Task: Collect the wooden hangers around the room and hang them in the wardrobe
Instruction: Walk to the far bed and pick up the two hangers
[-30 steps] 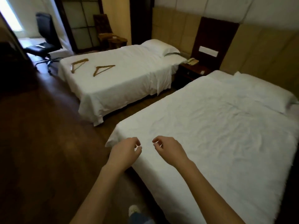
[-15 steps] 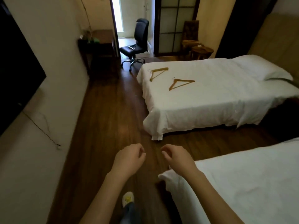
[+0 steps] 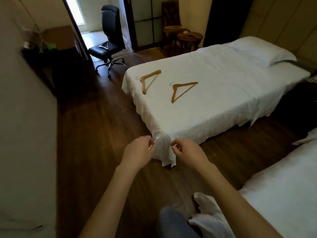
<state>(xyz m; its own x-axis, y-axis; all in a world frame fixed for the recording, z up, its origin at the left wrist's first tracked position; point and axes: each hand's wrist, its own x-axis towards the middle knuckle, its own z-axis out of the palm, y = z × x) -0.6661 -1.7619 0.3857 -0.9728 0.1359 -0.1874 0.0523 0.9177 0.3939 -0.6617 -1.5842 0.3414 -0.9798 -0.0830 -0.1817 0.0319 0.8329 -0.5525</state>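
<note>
**Two hangers on the far bed, both hands empty**

A black office chair (image 3: pixel 109 47) stands far left. The left hand (image 3: pixel 138 152) keeps a loose, empty grip. The left hanger (image 3: pixel 151 74) and right hanger (image 3: pixel 186 83) lie flat, apart, on the far bed (image 3: pixel 223 103). The right hand (image 3: pixel 188 152) is also loosely curled, holding nothing.

Dark wooden floor (image 3: pixel 96 134) runs between a plain pale wall (image 3: pixel 25 134) on the left and two beds; the far bed (image 3: pixel 214 93) is sheeted white, its pillow (image 3: pixel 260 48) against a padded tan wall (image 3: pixel 283 19); the near bed (image 3: pixel 283 194) fills the lower right; a black office chair (image 3: pixel 109 40) stands by a daylit doorway (image 3: pixel 80 12); a dark desk (image 3: pixel 56 54) sits left of it; a wooden armchair (image 3: pixel 171 19) and round side table (image 3: pixel 189 37) stand before a glazed door (image 3: pixel 147 19).
</note>
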